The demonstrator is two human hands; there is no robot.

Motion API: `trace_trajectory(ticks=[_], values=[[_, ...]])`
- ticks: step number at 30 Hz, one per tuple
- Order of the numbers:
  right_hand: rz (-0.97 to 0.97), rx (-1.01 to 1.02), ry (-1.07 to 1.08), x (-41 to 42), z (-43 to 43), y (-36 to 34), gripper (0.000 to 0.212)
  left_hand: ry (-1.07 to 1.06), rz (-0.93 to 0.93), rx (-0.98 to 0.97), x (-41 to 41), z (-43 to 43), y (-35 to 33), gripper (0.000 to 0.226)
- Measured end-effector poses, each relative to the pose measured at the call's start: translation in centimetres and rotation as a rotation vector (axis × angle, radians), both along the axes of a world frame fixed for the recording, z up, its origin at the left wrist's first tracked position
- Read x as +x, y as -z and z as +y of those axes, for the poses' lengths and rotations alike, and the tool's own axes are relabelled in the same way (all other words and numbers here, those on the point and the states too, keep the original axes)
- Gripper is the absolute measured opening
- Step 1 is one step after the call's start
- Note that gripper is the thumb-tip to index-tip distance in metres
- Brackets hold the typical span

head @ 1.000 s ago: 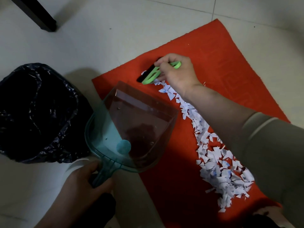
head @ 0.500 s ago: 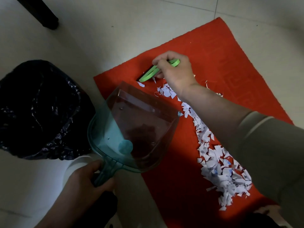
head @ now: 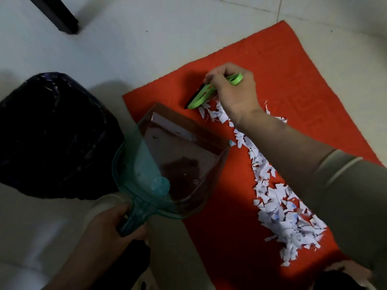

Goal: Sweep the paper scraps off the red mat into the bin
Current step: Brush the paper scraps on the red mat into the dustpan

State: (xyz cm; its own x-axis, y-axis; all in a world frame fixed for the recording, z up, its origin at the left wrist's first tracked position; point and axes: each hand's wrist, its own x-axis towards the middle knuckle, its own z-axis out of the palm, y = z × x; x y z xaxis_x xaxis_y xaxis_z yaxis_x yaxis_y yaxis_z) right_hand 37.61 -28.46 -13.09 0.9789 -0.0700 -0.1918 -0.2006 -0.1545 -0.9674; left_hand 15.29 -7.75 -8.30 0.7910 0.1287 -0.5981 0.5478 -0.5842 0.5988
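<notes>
I am watching the right hand (head: 234, 95) curling its fingers tightly round a small green brush (head: 204, 96) over the far left part of the red mat (head: 293, 70). The brush is slanting down toward the mat's left edge. Its dark lower edge is sitting right at the mat's surface, though I cannot tell whether it is actually touching. The paper scraps (head: 282, 206) are lying on the mat in one long band. The band is starting just beside the brush's lower end, passing under the right wrist and widening into a thick heap near the mat's near right corner. A few loose scraps are lying just to the right of the wrist, a little apart from the band.

The left hand (head: 113, 225) is gripping the handle (head: 136, 216) of a see-through teal dustpan (head: 173, 162) off the mat's near left edge, with its fingers wrapped round it. The pan is overlapping the left part of the mat, with its open mouth facing the mat's far end and its right corner just beside the band of scraps. I cannot tell whether the pan is resting on the mat or being held above it.

The bin (head: 52, 132), lined with a black bag, is standing on the pale floor (head: 157, 49) off the mat's left side, well apart from the scraps. A dark furniture leg (head: 60, 15) is standing on the floor beyond the mat's far left corner. A grey-green sleeve (head: 345, 185) is covering the right arm over the mat's right side.
</notes>
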Motion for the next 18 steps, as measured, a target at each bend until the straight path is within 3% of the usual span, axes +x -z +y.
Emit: trace_trajectory(ticks=[4,9,15,18], values=[[0.053,-0.052,0.044,-0.2,-1.3,0.3,0.023,0.015,-0.017,0.046,-0.1,-0.2,0.0,0.054],[-0.036,-0.072,0.194,0.2,-2.5,-0.5,0.022,0.029,0.001,0.094,-0.3,0.2,0.1,0.037],[0.007,-0.02,0.051,-0.5,-1.7,-0.3,0.02,0.004,0.006,0.095,-0.4,-0.2,-0.1,0.037],[0.063,-0.087,0.04,-1.1,-2.2,-0.4,0.014,0.015,0.009,0.084,-0.5,-0.4,-0.3,0.032]])
